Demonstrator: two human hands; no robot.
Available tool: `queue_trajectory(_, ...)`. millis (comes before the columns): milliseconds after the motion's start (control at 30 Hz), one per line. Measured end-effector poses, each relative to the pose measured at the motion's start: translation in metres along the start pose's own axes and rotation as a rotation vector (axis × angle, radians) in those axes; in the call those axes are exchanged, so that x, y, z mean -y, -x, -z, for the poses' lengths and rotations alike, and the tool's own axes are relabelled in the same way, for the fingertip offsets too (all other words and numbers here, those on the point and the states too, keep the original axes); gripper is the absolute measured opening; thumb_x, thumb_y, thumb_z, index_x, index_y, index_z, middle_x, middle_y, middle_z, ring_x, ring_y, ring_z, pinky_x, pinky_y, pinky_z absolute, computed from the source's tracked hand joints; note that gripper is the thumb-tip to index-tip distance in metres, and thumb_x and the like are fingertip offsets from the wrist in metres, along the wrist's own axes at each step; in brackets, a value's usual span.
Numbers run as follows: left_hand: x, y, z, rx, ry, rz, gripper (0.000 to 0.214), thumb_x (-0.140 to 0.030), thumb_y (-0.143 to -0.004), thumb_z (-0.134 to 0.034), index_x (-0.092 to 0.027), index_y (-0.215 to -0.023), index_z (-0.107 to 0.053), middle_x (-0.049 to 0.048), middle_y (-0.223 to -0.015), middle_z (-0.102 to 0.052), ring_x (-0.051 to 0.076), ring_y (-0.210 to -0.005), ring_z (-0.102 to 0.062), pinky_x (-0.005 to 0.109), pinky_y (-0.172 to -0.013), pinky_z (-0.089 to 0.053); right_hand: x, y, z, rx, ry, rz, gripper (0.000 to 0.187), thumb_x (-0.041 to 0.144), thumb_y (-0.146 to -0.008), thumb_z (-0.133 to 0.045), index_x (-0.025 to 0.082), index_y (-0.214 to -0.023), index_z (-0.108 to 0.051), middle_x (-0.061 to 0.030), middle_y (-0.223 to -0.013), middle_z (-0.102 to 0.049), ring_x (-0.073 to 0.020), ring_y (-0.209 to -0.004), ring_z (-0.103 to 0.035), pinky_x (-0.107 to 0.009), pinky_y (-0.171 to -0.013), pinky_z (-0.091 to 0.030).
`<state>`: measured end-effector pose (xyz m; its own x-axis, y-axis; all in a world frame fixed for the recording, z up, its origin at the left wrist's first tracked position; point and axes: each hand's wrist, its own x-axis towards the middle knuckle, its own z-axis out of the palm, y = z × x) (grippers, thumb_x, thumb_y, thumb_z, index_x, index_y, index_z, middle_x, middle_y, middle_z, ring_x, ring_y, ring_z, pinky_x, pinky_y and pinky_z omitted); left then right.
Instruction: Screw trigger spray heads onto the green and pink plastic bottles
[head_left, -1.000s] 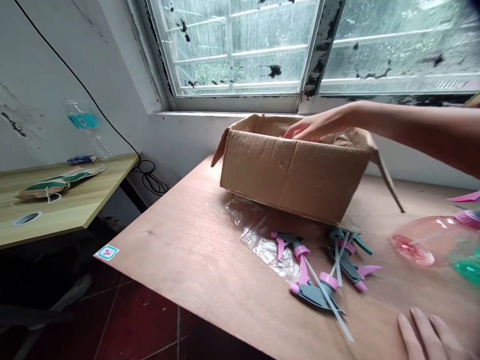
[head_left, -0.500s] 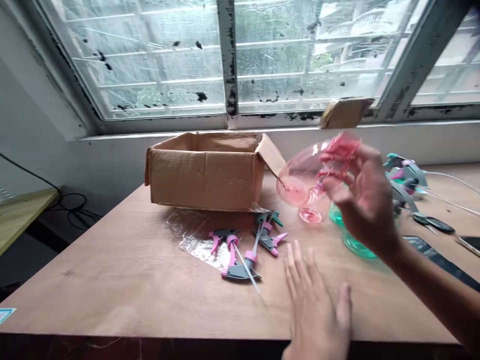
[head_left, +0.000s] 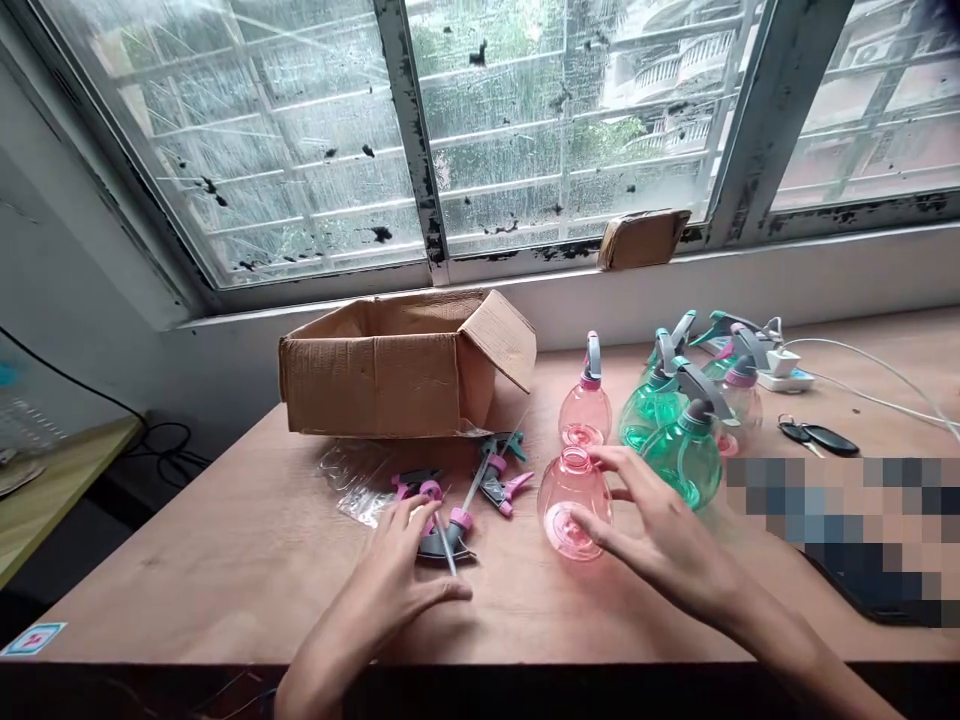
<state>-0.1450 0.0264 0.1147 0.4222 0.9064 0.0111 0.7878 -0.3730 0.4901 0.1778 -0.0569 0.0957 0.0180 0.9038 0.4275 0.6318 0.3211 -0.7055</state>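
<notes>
A pink see-through bottle [head_left: 574, 500] with an uncapped neck stands upright on the table. My right hand [head_left: 660, 530] holds its right side between thumb and fingers. My left hand [head_left: 390, 580] is over the loose trigger spray heads, thumb and fingers apart; its fingertips overlap a pink-and-grey spray head [head_left: 442, 545] with a thin dip tube, and contact is unclear. Another spray head [head_left: 499, 490] lies just beyond. Behind the held bottle stands a pink spray bottle [head_left: 585, 410] with its head on. Green spray bottles [head_left: 686, 460] stand to its right.
A cardboard box [head_left: 375, 385] with a raised flap stands at the back, clear plastic wrap [head_left: 360, 490] before it. On the right are keys [head_left: 817, 437], a white power strip [head_left: 784, 378] with cables and a dark phone [head_left: 870, 590]. A cardboard piece [head_left: 643, 240] leans on the sill.
The pink bottle has come down from my raised right hand onto the table, now upright. My left hand has moved left from the bare tabletop to the spray heads. The view has shifted.
</notes>
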Motion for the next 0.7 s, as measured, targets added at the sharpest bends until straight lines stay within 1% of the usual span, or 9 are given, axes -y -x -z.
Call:
queue_trajectory(67, 0.002, 0.008, 0.003, 0.070, 0.023, 0.048, 0.091, -0.037, -0.067, -0.094, -0.021, -0.149, -0.057, 0.0161, -0.166, -0.045, 0.041, -0.161, -0.030, 0.054, -0.131, -0.032, -0.003, 0.001, -0.005, 0.023, -0.023, -0.017, 0.049, 0.049, -0.102, -0.067, 0.033, -0.145, -0.048, -0.0079, -0.144, -0.061, -0.0318, -0.125, -0.066, -0.053, -0.105, -0.060)
queue_trajectory(133, -0.002, 0.012, 0.004, 0.090, 0.031, 0.109, 0.083, -0.033, -0.070, -0.088, -0.023, -0.146, -0.058, 0.0150, -0.162, -0.047, 0.041, -0.155, -0.039, 0.052, -0.126, -0.038, -0.006, 0.002, -0.009, 0.032, -0.042, -0.025, 0.049, 0.049, -0.103, -0.066, 0.033, -0.145, -0.047, -0.0083, -0.145, -0.061, -0.0315, -0.125, -0.067, -0.053, -0.106, -0.060)
queue_trajectory(267, -0.012, 0.009, 0.007, 0.095, 0.020, 0.131, 0.042, -0.029, -0.083, -0.069, -0.024, -0.125, -0.065, 0.0097, -0.129, -0.066, 0.035, -0.124, -0.061, 0.047, -0.107, -0.047, -0.014, 0.007, -0.015, 0.006, -0.080, -0.001, 0.056, 0.056, -0.103, -0.065, 0.035, -0.151, -0.042, -0.0089, -0.154, -0.055, -0.0323, -0.140, -0.059, -0.056, -0.115, -0.055)
queue_trajectory(333, -0.013, 0.005, 0.009, 0.099, 0.003, 0.110, 0.027, -0.028, -0.086, -0.063, -0.024, -0.112, -0.066, 0.0064, -0.112, -0.070, 0.031, -0.107, -0.064, 0.043, -0.095, -0.048, -0.017, 0.012, -0.015, -0.052, -0.082, -0.002, 0.060, 0.059, -0.104, -0.062, 0.035, -0.154, -0.040, -0.0102, -0.161, -0.049, -0.0343, -0.147, -0.052, -0.060, -0.118, -0.052)
queue_trajectory(400, -0.012, 0.004, 0.013, 0.111, 0.020, 0.089, 0.022, -0.029, -0.088, -0.060, -0.024, -0.108, -0.066, 0.0045, -0.105, -0.072, 0.029, -0.098, -0.065, 0.040, -0.089, -0.047, -0.017, 0.015, -0.013, -0.110, -0.073, -0.005, 0.060, 0.060, -0.105, -0.059, 0.036, -0.157, -0.040, -0.0103, -0.167, -0.041, -0.0365, -0.154, -0.043, -0.063, -0.117, -0.052)
queue_trajectory(467, -0.011, 0.006, 0.018, 0.125, 0.079, 0.043, 0.022, -0.034, -0.095, -0.057, -0.025, -0.111, -0.069, 0.0047, -0.109, -0.074, 0.028, -0.100, -0.067, 0.039, -0.092, -0.049, -0.014, 0.017, -0.008, -0.155, -0.068, 0.003, 0.059, 0.059, -0.106, -0.057, 0.038, -0.159, -0.039, -0.0085, -0.171, -0.035, -0.0368, -0.157, -0.039, -0.063, -0.116, -0.053)
queue_trajectory(533, -0.011, 0.011, 0.025, 0.109, 0.142, -0.025, 0.028, -0.040, -0.101, -0.052, -0.026, -0.114, -0.072, 0.0054, -0.117, -0.075, 0.027, -0.108, -0.069, 0.038, -0.099, -0.050, -0.009, 0.018, 0.000, -0.195, -0.063, 0.013, 0.058, 0.058, -0.107, -0.056, 0.040, -0.159, -0.039, -0.0074, -0.173, -0.034, -0.0361, -0.155, -0.042, -0.062, -0.116, -0.054)
queue_trajectory(600, -0.012, 0.018, 0.033, 0.056, 0.165, -0.088, 0.032, -0.045, -0.104, -0.051, -0.029, -0.118, -0.076, 0.0056, -0.124, -0.074, 0.028, -0.117, -0.068, 0.037, -0.104, -0.051, -0.003, 0.019, 0.007, -0.222, -0.046, 0.033, 0.057, 0.056, -0.107, -0.056, 0.040, -0.159, -0.040, -0.0083, -0.173, -0.034, -0.0362, -0.153, -0.045, -0.061, -0.116, -0.054)
queue_trajectory(700, -0.013, 0.031, 0.044, -0.050, 0.189, -0.161, 0.032, -0.048, -0.105, -0.054, -0.032, -0.117, -0.079, 0.0055, -0.122, -0.075, 0.028, -0.116, -0.070, 0.035, -0.102, -0.056, 0.010, 0.023, 0.014, -0.207, 0.000, 0.115, 0.054, 0.048, -0.108, -0.059, 0.036, -0.158, -0.043, -0.0114, -0.171, -0.036, -0.0368, -0.157, -0.041, -0.063, -0.121, -0.049)
